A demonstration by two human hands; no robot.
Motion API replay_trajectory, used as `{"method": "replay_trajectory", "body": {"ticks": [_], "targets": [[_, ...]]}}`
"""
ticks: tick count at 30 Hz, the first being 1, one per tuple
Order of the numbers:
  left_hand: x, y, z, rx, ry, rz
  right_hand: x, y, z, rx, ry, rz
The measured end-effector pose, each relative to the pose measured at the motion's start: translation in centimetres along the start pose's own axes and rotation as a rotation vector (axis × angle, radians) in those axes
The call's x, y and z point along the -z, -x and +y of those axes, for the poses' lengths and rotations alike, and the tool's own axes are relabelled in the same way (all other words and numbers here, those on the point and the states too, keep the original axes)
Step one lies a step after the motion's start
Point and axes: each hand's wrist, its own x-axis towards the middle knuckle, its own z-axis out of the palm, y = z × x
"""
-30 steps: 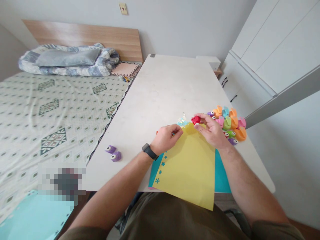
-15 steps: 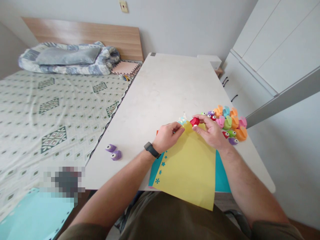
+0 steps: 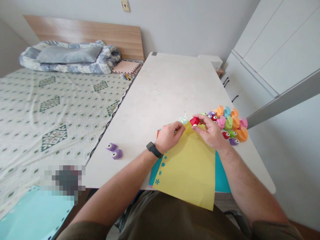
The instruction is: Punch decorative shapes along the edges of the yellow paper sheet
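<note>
My left hand (image 3: 170, 135) pinches the far left part of a yellow sheet of paper (image 3: 188, 170). A red craft punch (image 3: 194, 121) is in the fingers of my right hand (image 3: 209, 131), at the sheet's far edge. Down the left side of the sheet runs a row of punched shapes, among them a star, a flower and a crown. Beneath it lies teal paper (image 3: 222, 173), showing at both sides. Small punched-out bits (image 3: 184, 118) are scattered just beyond the far edge. Whether the punch grips the paper is hard to see.
Several colourful punches (image 3: 228, 122) cluster to the right of my right hand. Two purple punches (image 3: 116, 154) stand at the left of the white table (image 3: 172, 80). A bed (image 3: 82, 106) adjoins the left edge, with light blue paper (image 3: 32, 213) at lower left.
My hands and the red punch hold almost the same position on the yellow sheet. The whole view has shifted very slightly.
</note>
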Motion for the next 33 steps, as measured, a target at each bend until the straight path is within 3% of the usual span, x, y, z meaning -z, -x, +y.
{"method": "replay_trajectory", "body": {"ticks": [33], "targets": [[-0.1, 0.2, 0.0, 0.014, -0.042, -0.042, 0.2, -0.1, -0.9, -0.052, -0.016, -0.032]]}}
